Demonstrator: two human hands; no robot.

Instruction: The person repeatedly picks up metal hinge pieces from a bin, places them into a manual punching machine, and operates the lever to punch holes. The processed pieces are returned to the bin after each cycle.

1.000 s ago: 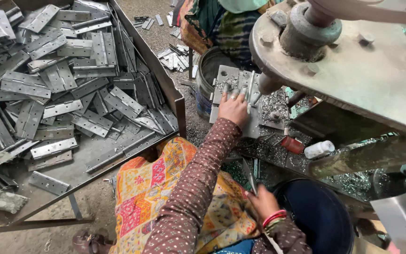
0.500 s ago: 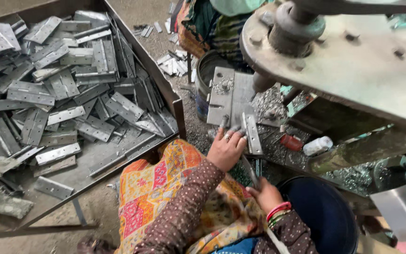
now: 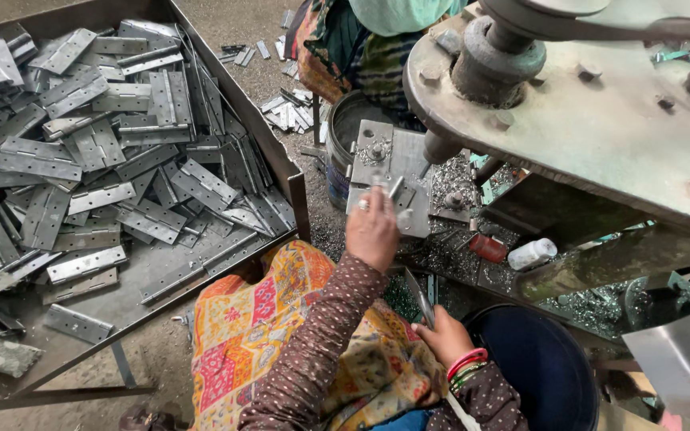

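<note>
My left hand [image 3: 373, 230] reaches forward to the grey fixture plate [image 3: 377, 160] under the press, its fingers pinching a narrow metal strip [image 3: 395, 188] against the plate. A ring shows on one finger. My right hand [image 3: 442, 335], with red and green bangles at the wrist, rests near my lap and grips a thin metal hinge leaf [image 3: 422, 300] that points up and away. Both arms wear brown dotted sleeves above a bright patterned cloth [image 3: 257, 319] over my knees.
A large metal tray [image 3: 293, 187] on the left holds several grey hinge plates [image 3: 97, 152]. The heavy press arm [image 3: 592, 120] overhangs the right. A dark blue bucket [image 3: 533, 359], a white bottle [image 3: 533, 253], metal shavings, and another seated person [image 3: 361, 48] lie ahead.
My left hand has gone from near my lap forward to the fixture plate, carrying a metal strip. My right hand has stayed low with its hinge leaf.
</note>
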